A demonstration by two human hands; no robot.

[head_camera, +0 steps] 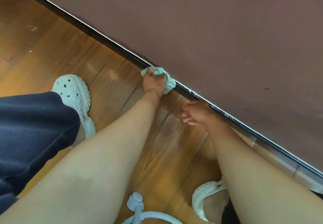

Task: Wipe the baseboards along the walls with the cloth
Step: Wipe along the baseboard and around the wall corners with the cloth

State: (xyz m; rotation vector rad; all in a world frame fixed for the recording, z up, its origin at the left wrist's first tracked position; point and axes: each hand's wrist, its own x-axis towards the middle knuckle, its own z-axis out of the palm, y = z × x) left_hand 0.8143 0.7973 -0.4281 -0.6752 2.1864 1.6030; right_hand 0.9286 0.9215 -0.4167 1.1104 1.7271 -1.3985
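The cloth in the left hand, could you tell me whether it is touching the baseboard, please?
Touching. The head view shows the cloth, gripped by the left hand, pressed against the dark baseboard with no gap between them.

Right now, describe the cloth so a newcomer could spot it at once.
Follow the dark baseboard, where the brown wall meets the wooden floor, to mid-frame. There the left hand presses a bunched cloth against it. It is the only fluffy mint-green thing; the nearby clogs are whitish.
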